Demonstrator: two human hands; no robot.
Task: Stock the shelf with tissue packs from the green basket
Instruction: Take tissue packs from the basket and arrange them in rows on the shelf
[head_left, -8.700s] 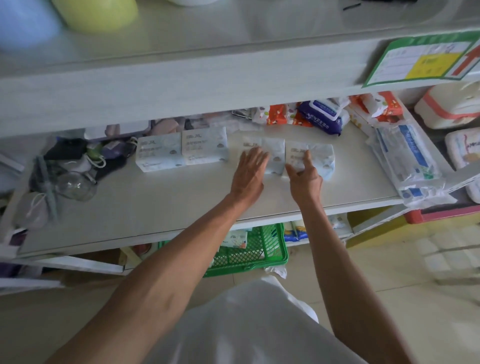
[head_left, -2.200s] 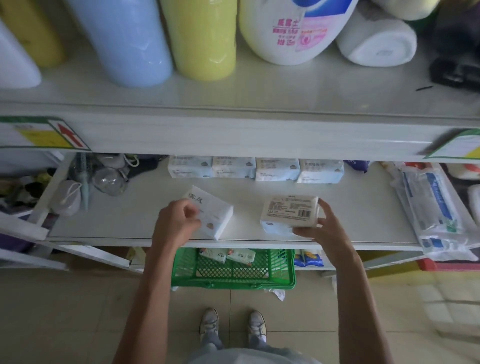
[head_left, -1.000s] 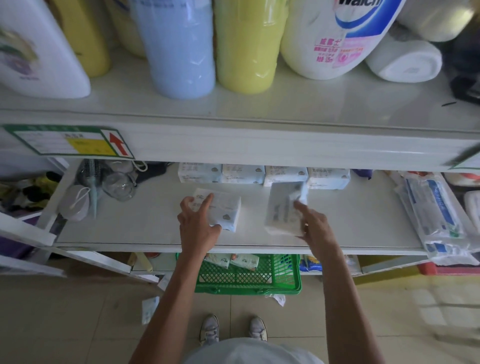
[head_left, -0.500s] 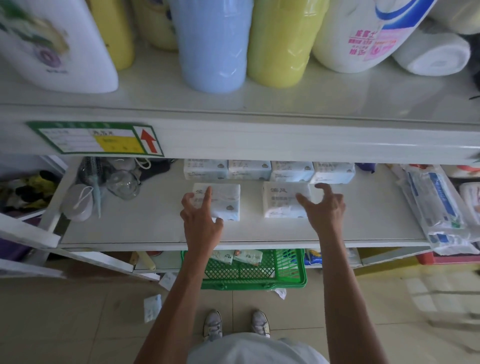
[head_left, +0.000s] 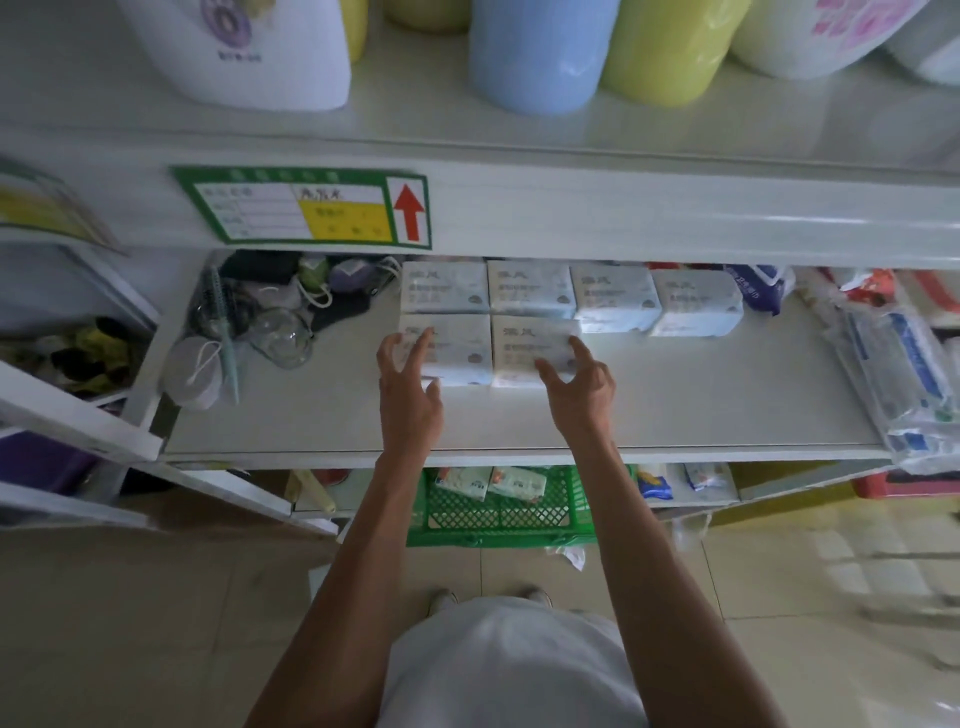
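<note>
Two packs sit flat side by side on the shelf (head_left: 675, 405), starting a near row right in front of the far row (head_left: 571, 299) of four. Left pack (head_left: 457, 353) and right pack (head_left: 524, 348) touch each other and butt up against the two leftmost far ones.

Left hand (head_left: 410, 395) has its fingers spread wide, tips resting on the left pack's near-left corner, not gripping anything. Right hand (head_left: 582, 384) is spread too, curled over the right pack's near-right corner; can't tell if it's actually touching.

Looks to me like the squaring-up bit of placing this pair. Basket (head_left: 498, 514) on the floor under the shelf has at least two packs left (head_left: 491, 483), so next move is probably bending down, grabbing those, and filling the gap to the right in the near row.
</note>
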